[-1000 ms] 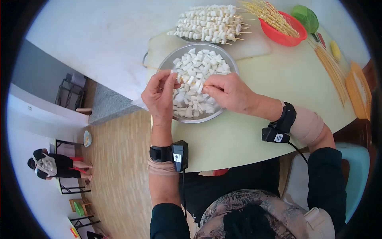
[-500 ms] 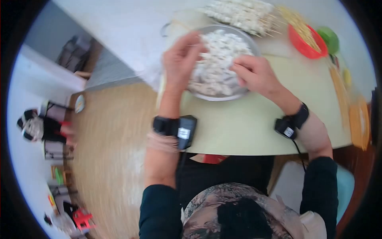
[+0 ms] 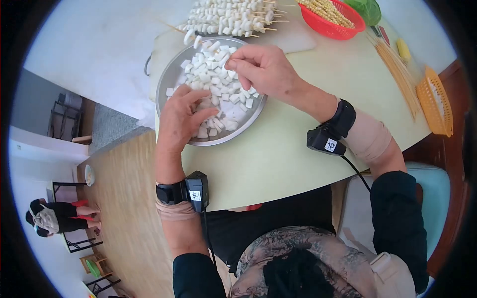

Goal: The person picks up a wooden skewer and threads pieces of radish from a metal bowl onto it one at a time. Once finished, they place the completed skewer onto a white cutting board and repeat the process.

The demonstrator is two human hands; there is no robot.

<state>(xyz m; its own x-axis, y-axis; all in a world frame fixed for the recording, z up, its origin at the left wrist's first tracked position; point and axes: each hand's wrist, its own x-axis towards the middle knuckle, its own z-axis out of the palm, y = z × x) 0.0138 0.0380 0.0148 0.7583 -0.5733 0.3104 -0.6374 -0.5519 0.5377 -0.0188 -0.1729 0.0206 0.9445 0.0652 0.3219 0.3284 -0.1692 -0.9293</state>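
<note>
Left hand has moved to the bowl's 8 o'clock—grip unclear, apart from right hand. Latter, at 2 o'clock, pinches skewer toward 10—now one-handed support.

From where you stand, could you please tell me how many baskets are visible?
2: the red basket, holding yellowish skewers, on the far side of the table, and the orange basket at its right edge.

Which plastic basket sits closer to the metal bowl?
The red basket, with yellowish food in it; the orange basket lies farther from the metal bowl, at the table's right edge.
</note>
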